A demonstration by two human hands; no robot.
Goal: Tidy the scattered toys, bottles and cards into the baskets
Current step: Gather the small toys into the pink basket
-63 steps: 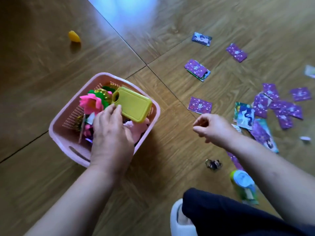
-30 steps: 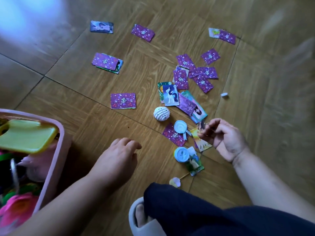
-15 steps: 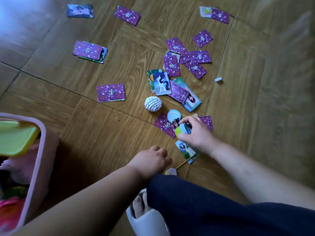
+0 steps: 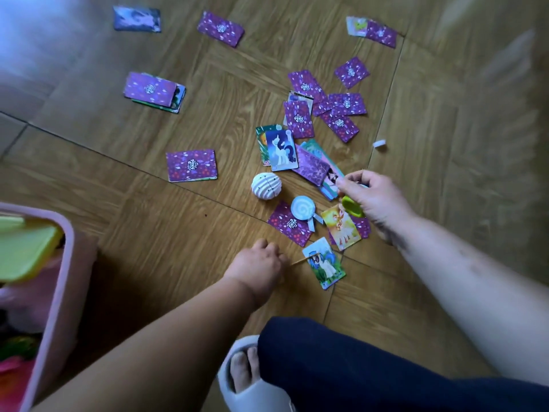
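Observation:
My right hand [image 4: 375, 200] is closed around a small green bottle [image 4: 353, 208], held just above the scattered cards; something tiny is pinched at its fingertips, too small to tell. My left hand [image 4: 258, 269] is a fist on the floor over a small toy, and only the toy's thin stick [image 4: 298, 261] shows. Several purple-backed cards [image 4: 191, 165] and picture cards [image 4: 280, 150] lie scattered. A white ribbed ball [image 4: 266, 186] and a white-blue lollipop toy [image 4: 303, 208] lie between my hands. The pink basket [image 4: 61, 263] stands at the far left, holding toys and a yellow-green board [image 4: 23, 251].
The floor is wooden parquet. My foot in a grey slipper [image 4: 252, 382] and a dark trouser leg [image 4: 371, 367] fill the bottom middle. A tiny white piece [image 4: 379, 143] lies right of the cards. A card stack [image 4: 154, 91] sits at the upper left.
My right hand has taken the green bottle off the floor and drawn it up and to the right. My left hand has slid right and closed over the small stick toy.

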